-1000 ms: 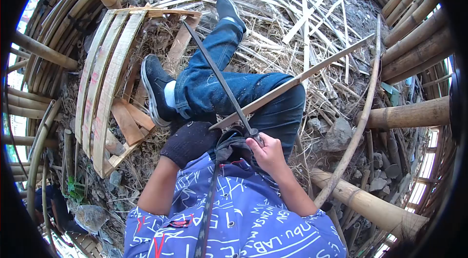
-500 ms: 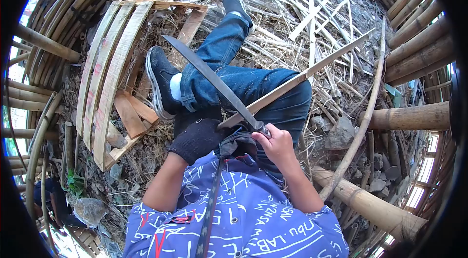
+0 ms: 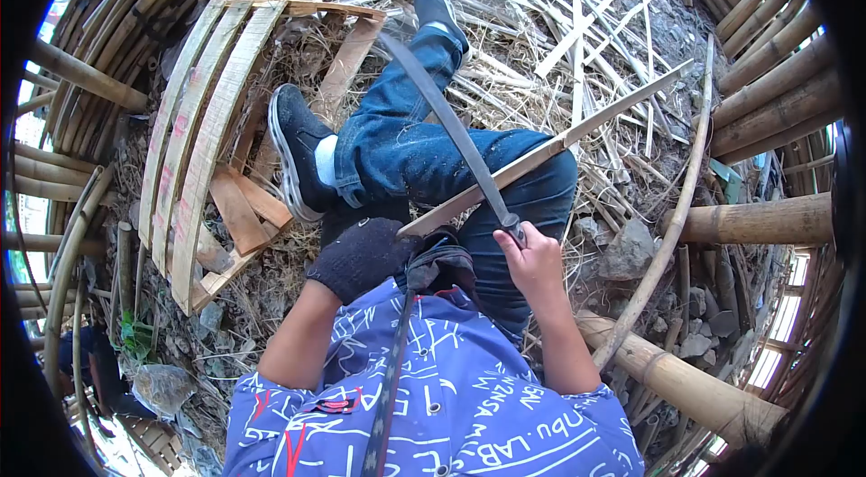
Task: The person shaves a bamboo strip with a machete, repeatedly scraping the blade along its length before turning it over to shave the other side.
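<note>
Right hand: the bare right hand [image 3: 538, 262] is wrapped tight around the handle of a long knife [image 3: 448, 123].
Left hand: the gloved left hand [image 3: 359, 256] grips the near end of a bamboo strip [image 3: 550, 151].
Strip: slants across the knee, up to the right.
Blade: crosses over the strip, pointing away.
Ground: bamboo slats [image 3: 194, 134] lie left of the shoe.

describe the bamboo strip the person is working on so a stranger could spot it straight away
Start at the blue-jeaned leg stretched across the littered ground. One long flat bamboo strip lies across its knee, running from the black-gloved left hand up toward the right. Unlike the loose slivers scattered around, it is raised off the ground, held at one end, and crossed by the long knife in the bare right hand.
</note>
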Demonstrator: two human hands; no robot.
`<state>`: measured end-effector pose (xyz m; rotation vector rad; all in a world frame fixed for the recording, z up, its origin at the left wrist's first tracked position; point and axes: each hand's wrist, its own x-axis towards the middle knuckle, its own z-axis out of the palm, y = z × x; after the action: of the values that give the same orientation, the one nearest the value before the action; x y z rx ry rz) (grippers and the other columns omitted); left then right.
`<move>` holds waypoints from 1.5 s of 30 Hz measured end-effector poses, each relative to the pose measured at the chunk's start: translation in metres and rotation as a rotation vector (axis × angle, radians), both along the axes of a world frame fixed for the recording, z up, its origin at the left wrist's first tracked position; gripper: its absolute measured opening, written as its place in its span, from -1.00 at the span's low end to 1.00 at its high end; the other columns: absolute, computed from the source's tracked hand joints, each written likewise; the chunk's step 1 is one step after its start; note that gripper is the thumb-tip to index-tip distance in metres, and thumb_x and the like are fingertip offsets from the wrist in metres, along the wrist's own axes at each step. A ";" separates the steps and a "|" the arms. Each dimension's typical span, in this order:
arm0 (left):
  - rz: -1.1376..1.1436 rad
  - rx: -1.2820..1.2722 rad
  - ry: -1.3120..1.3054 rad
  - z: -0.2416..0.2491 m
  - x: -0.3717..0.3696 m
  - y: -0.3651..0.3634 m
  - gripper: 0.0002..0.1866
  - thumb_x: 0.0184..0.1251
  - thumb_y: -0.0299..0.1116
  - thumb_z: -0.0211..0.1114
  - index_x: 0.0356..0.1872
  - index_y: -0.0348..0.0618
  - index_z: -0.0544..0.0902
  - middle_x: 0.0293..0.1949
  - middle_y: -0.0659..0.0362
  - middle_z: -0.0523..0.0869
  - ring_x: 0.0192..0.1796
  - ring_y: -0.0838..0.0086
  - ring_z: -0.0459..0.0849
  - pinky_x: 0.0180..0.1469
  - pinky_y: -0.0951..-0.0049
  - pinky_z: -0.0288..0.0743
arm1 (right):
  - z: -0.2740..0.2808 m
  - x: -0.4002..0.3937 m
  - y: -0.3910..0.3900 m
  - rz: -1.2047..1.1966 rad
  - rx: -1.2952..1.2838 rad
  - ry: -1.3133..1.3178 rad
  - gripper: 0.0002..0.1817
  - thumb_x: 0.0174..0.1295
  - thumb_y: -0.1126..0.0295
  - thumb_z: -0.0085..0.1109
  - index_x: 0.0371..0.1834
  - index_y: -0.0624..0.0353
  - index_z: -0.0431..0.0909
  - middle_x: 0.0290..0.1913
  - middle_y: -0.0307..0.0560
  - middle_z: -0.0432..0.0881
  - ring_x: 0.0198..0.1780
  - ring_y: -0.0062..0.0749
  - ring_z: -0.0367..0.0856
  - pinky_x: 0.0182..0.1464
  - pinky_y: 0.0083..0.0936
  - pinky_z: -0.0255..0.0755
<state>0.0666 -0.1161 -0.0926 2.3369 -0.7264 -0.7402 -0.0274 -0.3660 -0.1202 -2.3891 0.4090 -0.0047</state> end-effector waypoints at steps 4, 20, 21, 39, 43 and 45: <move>0.080 0.030 0.020 -0.002 -0.004 -0.002 -0.64 0.37 -0.16 0.10 -0.36 -0.28 0.65 -0.37 -0.19 0.65 -0.26 -0.08 0.64 -0.21 0.02 0.49 | 0.004 -0.005 0.015 0.049 0.089 0.021 -0.49 0.20 -0.10 0.20 -0.50 0.20 0.49 -0.64 0.17 0.54 -0.50 0.16 0.59 -0.49 -0.10 0.40; 0.074 0.036 0.020 -0.011 -0.004 0.003 -0.63 0.33 -0.13 0.14 -0.40 -0.27 0.67 -0.38 -0.17 0.66 -0.27 -0.08 0.65 -0.22 0.04 0.49 | 0.002 -0.002 0.013 0.055 0.162 0.033 -0.49 0.21 -0.05 0.23 -0.49 0.27 0.51 -0.70 0.15 0.41 -0.56 0.18 0.45 -0.55 -0.22 0.26; 0.099 -0.004 0.036 -0.018 -0.008 0.004 -0.63 0.33 -0.13 0.14 -0.39 -0.27 0.67 -0.39 -0.17 0.66 -0.28 -0.08 0.64 -0.23 0.05 0.49 | 0.002 -0.003 0.013 0.056 0.162 0.023 -0.49 0.21 -0.05 0.23 -0.49 0.27 0.51 -0.70 0.15 0.41 -0.56 0.18 0.45 -0.55 -0.22 0.26; 0.194 0.132 -0.288 -0.012 0.010 0.028 -0.82 0.14 -0.24 0.25 -0.32 -0.09 0.64 -0.44 -0.04 0.68 -0.32 0.03 0.68 -0.26 0.08 0.54 | 0.006 -0.013 0.005 -0.092 0.510 0.070 -0.50 0.27 0.07 0.23 -0.62 0.26 0.38 -0.75 -0.23 0.32 -0.64 -0.67 0.26 -0.59 -0.51 0.15; 0.241 0.112 -0.355 -0.023 0.016 0.036 -0.84 0.10 -0.28 0.26 -0.33 -0.09 0.63 -0.47 -0.05 0.67 -0.34 0.04 0.68 -0.27 0.08 0.54 | 0.005 -0.012 0.003 -0.112 0.562 0.090 -0.51 0.28 0.06 0.22 -0.60 0.24 0.39 -0.74 -0.30 0.34 -0.64 -0.71 0.26 -0.60 -0.57 0.13; 0.232 0.147 -0.371 -0.022 0.020 0.039 -0.84 0.09 -0.28 0.26 -0.34 -0.10 0.62 -0.48 -0.05 0.66 -0.34 0.02 0.68 -0.27 0.07 0.53 | 0.007 -0.011 0.006 -0.099 0.582 0.088 -0.52 0.29 0.07 0.22 -0.60 0.23 0.40 -0.74 -0.32 0.35 -0.66 -0.73 0.28 -0.61 -0.60 0.13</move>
<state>0.0864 -0.0775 -0.1143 2.6720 -0.5508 -0.2676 -0.0380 -0.3602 -0.1129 -1.7984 0.4923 0.1542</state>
